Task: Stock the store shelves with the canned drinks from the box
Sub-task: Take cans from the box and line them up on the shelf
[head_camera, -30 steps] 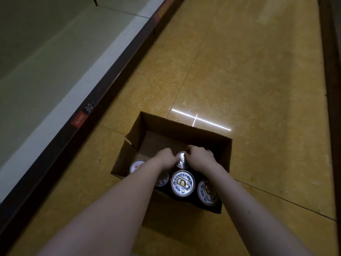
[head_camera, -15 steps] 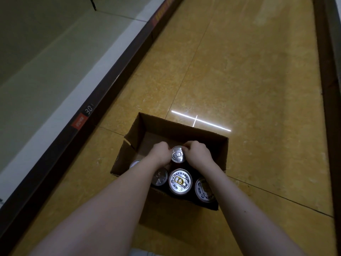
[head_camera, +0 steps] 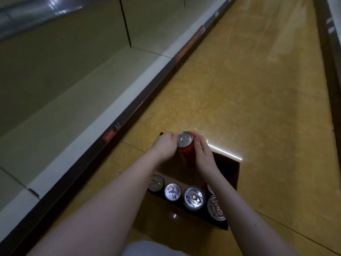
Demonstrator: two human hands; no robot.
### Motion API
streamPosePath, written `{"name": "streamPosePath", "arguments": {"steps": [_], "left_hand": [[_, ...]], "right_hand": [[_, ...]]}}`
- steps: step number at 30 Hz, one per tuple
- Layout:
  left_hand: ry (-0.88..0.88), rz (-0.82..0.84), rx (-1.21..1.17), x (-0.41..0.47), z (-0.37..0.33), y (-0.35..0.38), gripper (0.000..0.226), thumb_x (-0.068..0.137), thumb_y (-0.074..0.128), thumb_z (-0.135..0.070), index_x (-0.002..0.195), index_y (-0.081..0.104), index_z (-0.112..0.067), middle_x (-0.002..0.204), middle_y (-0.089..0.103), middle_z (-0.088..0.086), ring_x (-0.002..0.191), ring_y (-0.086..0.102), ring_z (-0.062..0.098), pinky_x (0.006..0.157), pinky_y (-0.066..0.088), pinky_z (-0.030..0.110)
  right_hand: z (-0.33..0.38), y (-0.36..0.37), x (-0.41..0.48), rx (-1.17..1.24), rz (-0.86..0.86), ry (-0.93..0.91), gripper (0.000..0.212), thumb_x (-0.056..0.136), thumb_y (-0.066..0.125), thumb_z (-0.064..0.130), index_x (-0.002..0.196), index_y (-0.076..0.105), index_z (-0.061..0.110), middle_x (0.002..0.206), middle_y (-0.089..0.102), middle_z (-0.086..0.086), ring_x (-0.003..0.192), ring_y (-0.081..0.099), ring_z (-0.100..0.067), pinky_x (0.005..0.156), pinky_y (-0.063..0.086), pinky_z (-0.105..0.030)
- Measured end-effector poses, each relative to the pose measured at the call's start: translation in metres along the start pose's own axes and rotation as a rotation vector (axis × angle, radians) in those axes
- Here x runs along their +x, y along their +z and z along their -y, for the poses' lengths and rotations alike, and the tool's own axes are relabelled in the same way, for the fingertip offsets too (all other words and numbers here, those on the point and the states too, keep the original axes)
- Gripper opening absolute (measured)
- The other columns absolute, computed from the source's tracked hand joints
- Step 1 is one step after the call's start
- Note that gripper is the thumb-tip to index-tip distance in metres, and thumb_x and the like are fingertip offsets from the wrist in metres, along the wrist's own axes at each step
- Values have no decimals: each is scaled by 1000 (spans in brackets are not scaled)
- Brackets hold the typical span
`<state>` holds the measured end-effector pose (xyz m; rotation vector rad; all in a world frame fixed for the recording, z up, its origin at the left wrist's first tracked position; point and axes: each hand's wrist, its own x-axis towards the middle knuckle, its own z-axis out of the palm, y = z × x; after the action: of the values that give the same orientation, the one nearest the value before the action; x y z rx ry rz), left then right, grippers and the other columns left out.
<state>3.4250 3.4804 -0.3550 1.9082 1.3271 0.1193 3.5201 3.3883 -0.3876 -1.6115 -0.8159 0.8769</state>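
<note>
- Both hands, left hand [head_camera: 164,145] and right hand [head_camera: 203,156], clasp one red can [head_camera: 185,145] from either side, upright, above the far end of the box [head_camera: 231,169].
- Full, I'd guess: weighty, rigid, slick-walled; grip the mid-body, not the rim.
- Off to the left lies the shelf [head_camera: 73,111].

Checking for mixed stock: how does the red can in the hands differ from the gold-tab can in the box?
The red can is gripped by the left hand and right hand above the cardboard box; the gold-tab can stands inside it. The red can shows its red side; the gold-tab can shows only its lid. The red can's tab looks silver, the other's gold. Both have round silver lids.
</note>
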Motion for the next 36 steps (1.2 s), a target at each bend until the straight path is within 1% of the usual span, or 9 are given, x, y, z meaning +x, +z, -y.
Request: {"name": "streamPosePath", "arguments": {"steps": [4, 9, 11, 14, 17, 21, 26, 31, 36], "left_hand": [[-66, -92, -190, -16, -7, -39, 42, 99, 33, -31, 109, 56, 2, 114, 60, 26, 105, 58, 39, 91, 48, 41], [-59, -199, -455, -53, -9, -119, 40, 96, 35, -40, 87, 57, -8, 85, 60, 16, 85, 60, 37, 79, 52, 44], [-5, -301, -505, -73, -3, -157, 44, 87, 35, -42, 77, 56, -5, 81, 57, 24, 79, 56, 42, 72, 47, 48], [38, -447, -472, -104, 6, -205, 38, 88, 37, -35, 72, 54, -5, 92, 57, 33, 81, 54, 41, 73, 47, 45], [57, -612, -455, -137, 16, -259, 34, 95, 36, -30, 73, 51, -10, 105, 57, 32, 100, 56, 46, 83, 48, 49], [60, -771, -413, -184, 29, -318, 33, 97, 33, -37, 95, 60, -17, 106, 60, 21, 105, 56, 37, 88, 45, 42], [32, -969, -325, -256, 49, -381, 39, 101, 25, -37, 115, 55, -17, 120, 60, 11, 116, 51, 29, 98, 40, 38], [-48, -1155, -362, -308, 82, -416, 42, 99, 20, -45, 111, 50, -19, 121, 60, 10, 115, 51, 33, 103, 37, 45], [-113, -1323, -598, -361, 134, -440, 43, 100, 21, -43, 128, 43, -17, 134, 48, 13, 125, 45, 27, 104, 32, 35]], "right_hand": [[38, 26, 0, 137, 4, -63, 30, 101, 30, 25, 121, 52, 20, 117, 59, -1, 103, 57, -8, 74, 46, -5], [107, 72, -6, 263, 49, -111, 29, 100, 29, 34, 109, 56, 27, 110, 63, 0, 98, 61, -8, 87, 52, -31], [141, 99, -11, 276, 98, -174, 30, 100, 29, 34, 108, 56, 26, 100, 63, 9, 83, 61, 9, 74, 52, -15], [187, 134, -20, 267, 168, -256, 30, 100, 30, 32, 98, 59, 25, 90, 63, 11, 67, 59, 13, 58, 47, -8], [234, 173, -38, 295, 257, -282, 31, 100, 32, 33, 97, 61, 23, 88, 65, 6, 71, 61, 4, 63, 49, -16], [291, 219, -67, 352, 387, -310, 31, 99, 33, 37, 97, 62, 25, 96, 67, 3, 90, 61, -10, 84, 48, -31], [349, 280, -112, 398, 584, -372, 31, 93, 42, 42, 104, 65, 24, 94, 69, 8, 80, 63, -1, 67, 50, -18], [382, 343, -154, 427, 749, -394, 49, 82, 50, 51, 119, 62, 20, 97, 67, 9, 84, 60, -2, 76, 45, -22], [388, 418, -210, 437, 912, -326, 34, 92, 48, 42, 114, 63, 22, 98, 68, 5, 84, 63, -3, 70, 48, -20]]}}
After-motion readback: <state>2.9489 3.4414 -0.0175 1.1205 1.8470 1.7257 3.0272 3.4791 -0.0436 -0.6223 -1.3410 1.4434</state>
